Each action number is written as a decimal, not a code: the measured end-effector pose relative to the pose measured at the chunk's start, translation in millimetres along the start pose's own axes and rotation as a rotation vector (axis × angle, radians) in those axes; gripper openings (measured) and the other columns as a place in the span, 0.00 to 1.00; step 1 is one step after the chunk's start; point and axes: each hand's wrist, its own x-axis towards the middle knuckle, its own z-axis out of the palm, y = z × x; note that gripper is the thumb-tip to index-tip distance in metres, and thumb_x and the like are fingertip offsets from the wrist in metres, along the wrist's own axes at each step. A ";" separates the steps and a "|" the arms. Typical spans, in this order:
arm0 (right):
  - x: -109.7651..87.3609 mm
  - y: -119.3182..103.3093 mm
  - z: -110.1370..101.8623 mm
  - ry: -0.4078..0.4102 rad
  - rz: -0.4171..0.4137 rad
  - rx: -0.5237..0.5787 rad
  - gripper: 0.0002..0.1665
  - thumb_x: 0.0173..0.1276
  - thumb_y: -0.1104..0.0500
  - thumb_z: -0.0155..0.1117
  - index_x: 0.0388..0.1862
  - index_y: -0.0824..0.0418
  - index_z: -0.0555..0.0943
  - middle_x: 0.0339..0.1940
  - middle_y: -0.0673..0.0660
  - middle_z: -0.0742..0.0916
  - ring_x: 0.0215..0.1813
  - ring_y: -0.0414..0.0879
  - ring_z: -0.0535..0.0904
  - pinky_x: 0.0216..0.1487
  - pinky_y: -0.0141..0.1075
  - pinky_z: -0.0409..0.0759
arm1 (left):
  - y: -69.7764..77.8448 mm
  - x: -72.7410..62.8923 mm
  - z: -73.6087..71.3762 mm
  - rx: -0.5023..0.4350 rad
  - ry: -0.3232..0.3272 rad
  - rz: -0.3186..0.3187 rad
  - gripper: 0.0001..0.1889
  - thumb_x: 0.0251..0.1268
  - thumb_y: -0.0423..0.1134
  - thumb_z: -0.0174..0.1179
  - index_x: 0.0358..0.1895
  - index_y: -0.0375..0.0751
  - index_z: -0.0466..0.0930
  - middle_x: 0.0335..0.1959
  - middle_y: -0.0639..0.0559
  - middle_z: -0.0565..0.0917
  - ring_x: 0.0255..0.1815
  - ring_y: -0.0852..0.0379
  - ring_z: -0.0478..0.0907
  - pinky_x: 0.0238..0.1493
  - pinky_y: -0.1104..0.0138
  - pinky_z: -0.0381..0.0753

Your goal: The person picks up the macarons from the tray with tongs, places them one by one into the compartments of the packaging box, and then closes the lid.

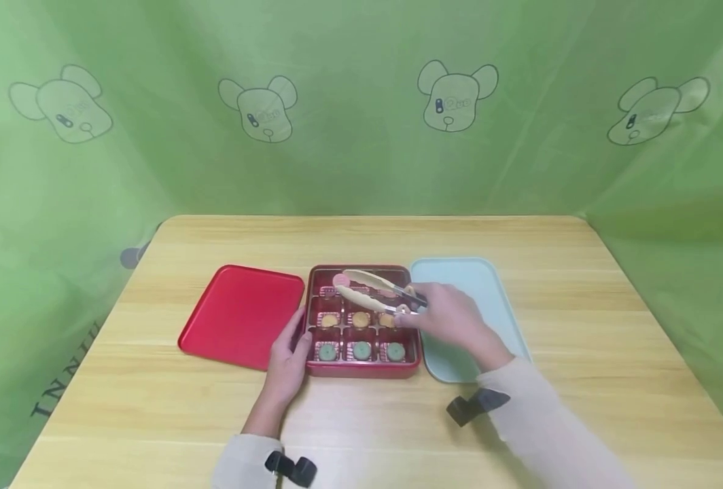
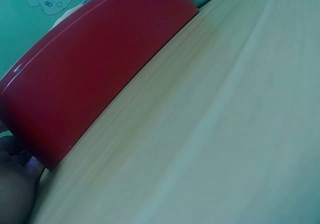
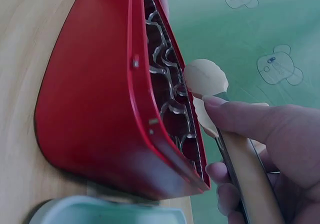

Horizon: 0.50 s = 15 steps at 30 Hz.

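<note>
My right hand (image 1: 450, 316) grips a pair of tongs (image 1: 364, 300) with beige tips and metal handles. Between the tips is a round pink piece (image 1: 341, 280), above the back left compartment of a red divided box (image 1: 361, 370). Yellow pieces (image 1: 359, 319) sit in the middle row and green pieces (image 1: 361, 350) in the front row. Pink in the back row is partly hidden by the tongs. Against the box's left side rests my left hand (image 1: 288, 356), its fingers extended along the wall. In the left wrist view only part of that hand shows.
To the box's left lies a flat red lid (image 1: 245, 316), close against it. A light blue tray (image 1: 478, 272) stands on the right, partly under my right forearm. Everything is on a wooden table (image 1: 582, 339) with a green curtain (image 1: 361, 170) behind.
</note>
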 end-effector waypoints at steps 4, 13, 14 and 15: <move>6.0 -5.9 0.6 -0.003 -0.008 -0.007 0.21 0.49 0.36 0.71 0.30 0.48 0.78 0.22 0.49 0.78 0.25 0.44 0.71 0.22 0.35 0.69 | 0.0 0.6 -0.1 0.002 0.000 -0.007 0.27 0.69 0.30 0.47 0.71 0.33 0.57 0.71 0.37 0.61 0.73 0.42 0.54 0.73 0.52 0.53; 13.8 -13.9 2.9 -0.027 -0.018 -0.003 0.21 0.50 0.37 0.71 0.26 0.50 0.76 0.19 0.49 0.77 0.22 0.44 0.70 0.20 0.35 0.67 | -1.0 1.8 -0.7 0.006 0.000 0.012 0.27 0.69 0.30 0.47 0.70 0.33 0.58 0.70 0.37 0.62 0.73 0.42 0.55 0.73 0.53 0.54; 14.3 -14.5 3.2 -0.031 -0.016 -0.003 0.21 0.50 0.37 0.71 0.27 0.50 0.76 0.19 0.49 0.77 0.22 0.44 0.70 0.20 0.35 0.67 | -1.2 1.7 -0.9 0.007 0.000 0.009 0.27 0.69 0.30 0.47 0.70 0.33 0.58 0.70 0.37 0.62 0.73 0.42 0.55 0.73 0.52 0.54; 14.6 -15.1 3.3 -0.033 -0.015 -0.004 0.21 0.50 0.37 0.71 0.27 0.50 0.76 0.19 0.49 0.77 0.22 0.44 0.70 0.20 0.35 0.67 | -1.4 1.6 -1.2 0.006 0.000 0.007 0.27 0.69 0.31 0.47 0.71 0.33 0.57 0.71 0.38 0.62 0.73 0.42 0.55 0.73 0.52 0.54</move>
